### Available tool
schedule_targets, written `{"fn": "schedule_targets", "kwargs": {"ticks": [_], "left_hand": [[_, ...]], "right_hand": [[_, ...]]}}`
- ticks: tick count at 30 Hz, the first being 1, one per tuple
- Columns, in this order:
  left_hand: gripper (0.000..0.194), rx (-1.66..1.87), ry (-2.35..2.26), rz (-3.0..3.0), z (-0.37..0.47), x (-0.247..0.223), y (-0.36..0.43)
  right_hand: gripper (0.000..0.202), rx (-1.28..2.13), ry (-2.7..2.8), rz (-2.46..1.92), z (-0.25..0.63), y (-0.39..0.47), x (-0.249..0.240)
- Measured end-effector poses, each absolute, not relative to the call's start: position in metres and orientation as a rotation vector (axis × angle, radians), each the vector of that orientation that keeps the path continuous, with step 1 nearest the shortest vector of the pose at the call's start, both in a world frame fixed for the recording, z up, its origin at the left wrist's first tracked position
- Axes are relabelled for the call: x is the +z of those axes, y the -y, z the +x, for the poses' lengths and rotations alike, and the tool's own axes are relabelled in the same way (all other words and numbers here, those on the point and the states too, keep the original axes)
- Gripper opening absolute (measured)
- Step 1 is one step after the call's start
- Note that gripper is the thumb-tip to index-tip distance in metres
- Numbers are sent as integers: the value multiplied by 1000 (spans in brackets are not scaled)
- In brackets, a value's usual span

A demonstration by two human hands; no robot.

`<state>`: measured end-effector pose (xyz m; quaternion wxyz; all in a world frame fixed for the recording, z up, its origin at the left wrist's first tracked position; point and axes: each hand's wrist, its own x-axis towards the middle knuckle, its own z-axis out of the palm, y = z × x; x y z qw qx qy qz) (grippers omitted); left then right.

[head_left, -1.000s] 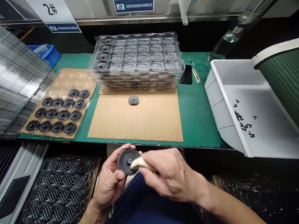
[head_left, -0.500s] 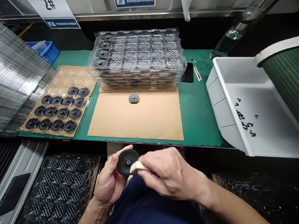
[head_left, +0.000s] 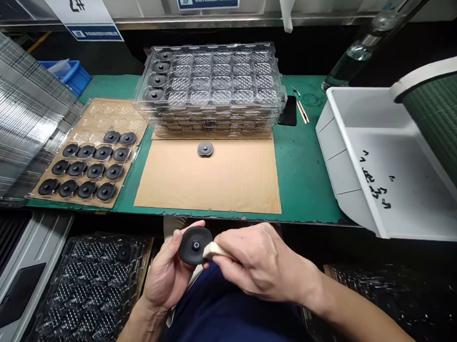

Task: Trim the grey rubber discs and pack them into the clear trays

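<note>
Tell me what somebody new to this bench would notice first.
Probably the black disc in the left hand, low in the middle, with the right hand holding a pale pad at its edge. Next might come the stack of clear trays at the back of the green bench, and the big pale tub on the right.

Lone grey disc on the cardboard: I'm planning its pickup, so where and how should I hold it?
Probably by its opposite edges, from above on the near side: the disc lies flat, knob up, with the tray stack behind it.
</note>
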<state>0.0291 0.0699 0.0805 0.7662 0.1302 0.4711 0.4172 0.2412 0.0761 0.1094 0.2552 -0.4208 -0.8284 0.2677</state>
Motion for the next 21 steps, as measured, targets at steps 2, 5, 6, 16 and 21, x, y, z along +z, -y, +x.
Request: {"fn": "schedule_targets", "kwargs": {"ticks": [2, 5, 6, 16, 21], "left_hand": [[47, 879, -992, 303, 28, 78, -69], [42, 817, -921, 330, 27, 76, -67], [41, 825, -917, 332, 27, 75, -67], [44, 761, -872, 326, 31, 69, -70], [52, 864, -946, 332, 31, 70, -72]], "right_hand": [[25, 643, 2256, -1151, 240, -78, 111], [24, 497, 2269, -1113, 238, -79, 112], [24, 476, 2284, -1098, 238, -79, 112], [28, 375, 2460, -1090, 239, -81, 118], [30, 413, 2373, -1240, 240, -80, 113]]}}
